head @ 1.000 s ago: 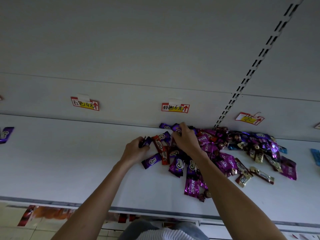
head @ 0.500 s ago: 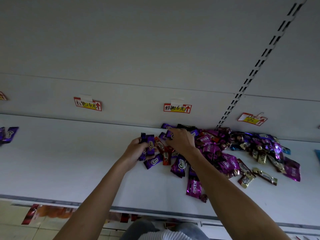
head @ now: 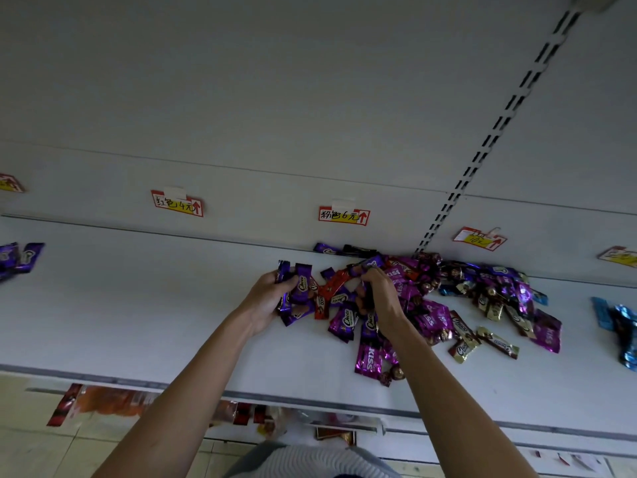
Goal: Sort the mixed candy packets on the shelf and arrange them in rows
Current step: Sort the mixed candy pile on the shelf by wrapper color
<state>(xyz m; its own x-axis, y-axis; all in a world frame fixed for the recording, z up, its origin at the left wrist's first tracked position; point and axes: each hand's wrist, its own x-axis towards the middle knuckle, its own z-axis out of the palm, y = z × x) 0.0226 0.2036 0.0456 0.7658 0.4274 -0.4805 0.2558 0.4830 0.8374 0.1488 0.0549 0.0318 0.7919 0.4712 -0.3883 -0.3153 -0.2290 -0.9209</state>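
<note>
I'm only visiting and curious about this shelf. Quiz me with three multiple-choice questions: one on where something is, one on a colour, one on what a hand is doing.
1. Where on the shelf does the separate bunch of light blue packets lie? A) far left B) far right C) middle front
2. What colour are the packets in the left hand? A) gold B) blue C) dark purple
3. What is the left hand doing? A) gripping several packets B) lying flat C) hanging below the shelf
Answers: 1 B, they sit at the view's right edge, apart from the mixed pile. 2 C, purple wrappers stick up from its grip. 3 A, its fingers curl round them.
</note>
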